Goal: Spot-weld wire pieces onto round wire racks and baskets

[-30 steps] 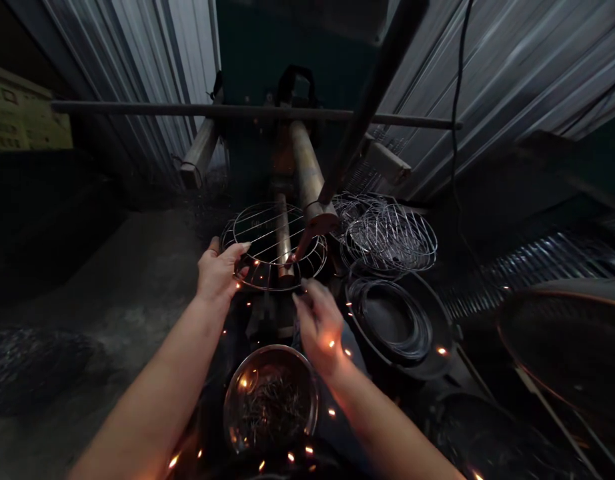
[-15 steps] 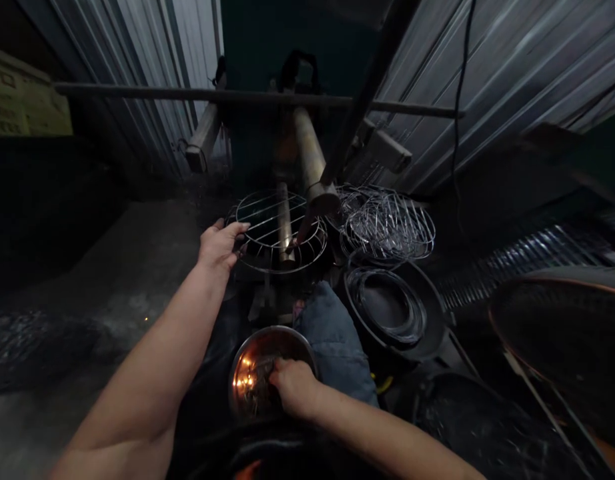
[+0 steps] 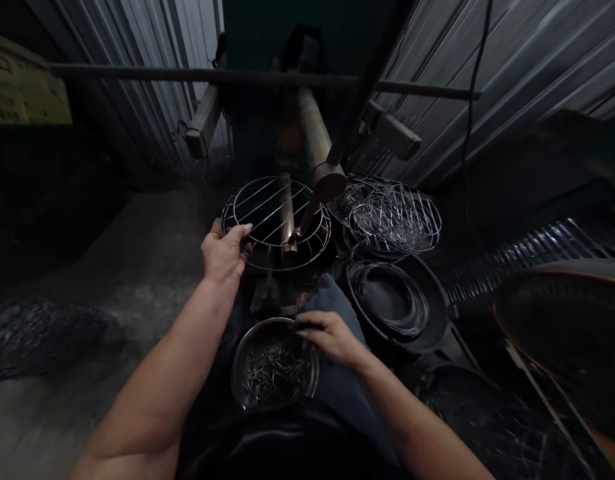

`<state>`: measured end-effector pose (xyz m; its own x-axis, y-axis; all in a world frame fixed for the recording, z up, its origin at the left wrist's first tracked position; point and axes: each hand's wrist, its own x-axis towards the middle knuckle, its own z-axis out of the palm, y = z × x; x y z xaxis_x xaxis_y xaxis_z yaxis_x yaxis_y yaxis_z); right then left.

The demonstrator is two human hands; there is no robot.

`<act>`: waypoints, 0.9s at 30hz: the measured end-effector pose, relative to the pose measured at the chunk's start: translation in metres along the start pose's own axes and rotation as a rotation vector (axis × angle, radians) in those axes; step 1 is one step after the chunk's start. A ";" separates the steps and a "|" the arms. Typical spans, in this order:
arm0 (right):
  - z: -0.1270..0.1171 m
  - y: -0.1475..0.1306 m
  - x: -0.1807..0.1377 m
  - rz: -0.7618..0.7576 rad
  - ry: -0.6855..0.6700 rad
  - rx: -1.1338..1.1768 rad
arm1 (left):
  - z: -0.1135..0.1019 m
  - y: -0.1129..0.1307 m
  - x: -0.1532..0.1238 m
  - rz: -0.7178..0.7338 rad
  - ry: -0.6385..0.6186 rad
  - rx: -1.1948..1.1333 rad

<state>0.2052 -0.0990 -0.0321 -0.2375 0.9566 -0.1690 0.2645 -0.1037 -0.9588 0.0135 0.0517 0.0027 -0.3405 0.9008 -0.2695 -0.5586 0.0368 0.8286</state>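
Observation:
My left hand grips the left rim of a round wire rack, thumb on top and fingers below. The rack sits around a metal bar in front of me. Above the right edge of a metal bowl is my right hand, its thumb and fingers pinched together. Whatever is between those fingertips is too small and dark to make out. Inside the bowl lies a heap of short bent wire pieces.
Finished-looking wire racks are piled to the right. Below them a coil of wire lies in a black pan. A thick pipe and a dark slanting bar stand over the rack. A long rod crosses behind.
My right hand has come up out of the bowl and moved right and forward. The orange glow in the bowl is gone. My left hand still holds the rack, which is slightly shifted in view.

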 end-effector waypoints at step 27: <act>0.017 -0.044 0.084 -0.129 0.662 0.348 | 0.008 0.004 -0.018 0.038 -0.064 -0.064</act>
<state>0.1581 -0.0192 -0.0081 0.3930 0.9194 0.0166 -0.0631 0.0450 -0.9970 0.0233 0.0389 0.0146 -0.3143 0.9269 -0.2052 -0.5939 -0.0233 0.8042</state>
